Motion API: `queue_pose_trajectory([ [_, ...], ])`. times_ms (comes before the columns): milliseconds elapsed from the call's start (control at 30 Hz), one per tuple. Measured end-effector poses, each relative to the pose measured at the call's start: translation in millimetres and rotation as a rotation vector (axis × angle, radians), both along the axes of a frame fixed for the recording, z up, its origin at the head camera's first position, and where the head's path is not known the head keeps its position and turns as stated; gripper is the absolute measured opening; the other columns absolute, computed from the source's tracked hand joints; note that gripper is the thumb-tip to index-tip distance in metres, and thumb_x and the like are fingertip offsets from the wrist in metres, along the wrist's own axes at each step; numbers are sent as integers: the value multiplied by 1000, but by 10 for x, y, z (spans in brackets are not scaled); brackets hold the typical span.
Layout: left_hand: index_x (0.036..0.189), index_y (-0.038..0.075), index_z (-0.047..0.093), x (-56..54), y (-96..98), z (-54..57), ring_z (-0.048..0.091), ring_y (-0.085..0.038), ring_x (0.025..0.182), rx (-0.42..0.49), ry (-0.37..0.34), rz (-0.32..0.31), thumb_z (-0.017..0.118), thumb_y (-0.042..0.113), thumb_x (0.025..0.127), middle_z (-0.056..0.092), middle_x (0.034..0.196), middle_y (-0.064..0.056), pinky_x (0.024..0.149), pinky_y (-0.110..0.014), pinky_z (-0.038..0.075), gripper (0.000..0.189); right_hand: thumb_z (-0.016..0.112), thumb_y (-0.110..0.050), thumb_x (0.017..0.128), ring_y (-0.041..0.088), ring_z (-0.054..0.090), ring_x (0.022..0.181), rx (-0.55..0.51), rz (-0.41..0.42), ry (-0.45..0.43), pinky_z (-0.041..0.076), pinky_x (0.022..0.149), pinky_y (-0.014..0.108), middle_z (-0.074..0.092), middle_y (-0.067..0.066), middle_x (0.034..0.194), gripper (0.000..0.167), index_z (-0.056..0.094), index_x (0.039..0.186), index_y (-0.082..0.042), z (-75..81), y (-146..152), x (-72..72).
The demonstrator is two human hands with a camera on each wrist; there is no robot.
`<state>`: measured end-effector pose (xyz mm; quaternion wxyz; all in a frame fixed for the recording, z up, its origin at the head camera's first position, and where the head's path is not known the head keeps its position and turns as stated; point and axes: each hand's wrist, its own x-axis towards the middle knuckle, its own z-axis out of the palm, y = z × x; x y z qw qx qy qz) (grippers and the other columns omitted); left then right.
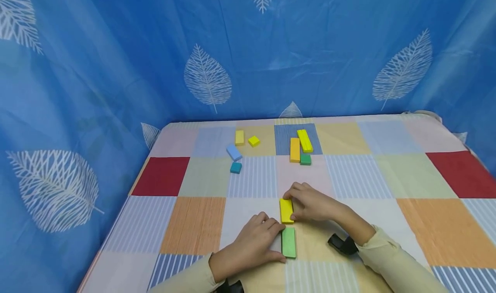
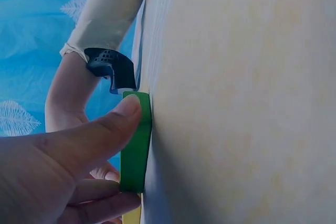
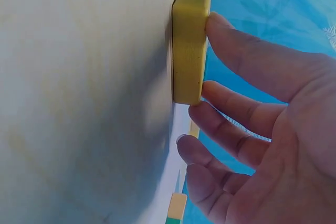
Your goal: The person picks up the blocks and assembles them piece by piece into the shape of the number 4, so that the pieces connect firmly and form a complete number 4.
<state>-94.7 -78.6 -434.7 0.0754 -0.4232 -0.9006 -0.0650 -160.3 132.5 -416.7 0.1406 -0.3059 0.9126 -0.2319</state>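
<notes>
Near the front of the table, a light green block (image 1: 288, 243) lies flat, its long side pointing away from me. My left hand (image 1: 252, 243) pinches it end to end; in the left wrist view the thumb presses the near end of the green block (image 2: 136, 145) and fingers touch the far end. Just beyond it, nearly in line, lies a yellow block (image 1: 286, 211) with a small gap between the two. My right hand (image 1: 311, 202) holds that one from the right, the thumb near one end of the yellow block (image 3: 190, 45) and fingertips at the other.
Farther back on the patchwork cloth (image 1: 205, 217) stand two loose groups. At left are a tan block (image 1: 240, 137), a small yellow one (image 1: 254, 141), a blue block (image 1: 234, 152) and a teal one (image 1: 236, 168). An orange block (image 1: 295, 150), yellow block (image 1: 305, 140) and green block (image 1: 305, 159) lie right.
</notes>
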Motion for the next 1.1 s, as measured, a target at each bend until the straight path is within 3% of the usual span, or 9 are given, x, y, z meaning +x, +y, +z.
queue_pose_trajectory([
  [167,108,15,65,-34,6,14,45,-8,82,3,34,4,65,66,64,64,98,7,68,-19,36,67,75,-26,74,16,44,95,0,5,-4,41,83,34,53,-2,105,43,58,110,-9,9,-20,-23],
  [700,103,15,65,-64,-7,55,46,-9,82,8,47,13,66,66,63,64,93,7,69,-21,37,65,75,-25,73,16,44,94,12,19,-22,41,82,33,53,-3,102,43,57,109,-8,65,-30,-53],
  [1100,104,15,66,-4,-5,55,45,-9,81,-11,47,8,65,66,65,63,91,8,69,-20,37,64,75,-24,73,15,45,93,1,35,-35,41,82,32,52,-3,100,42,57,107,-8,41,-11,-13],
])
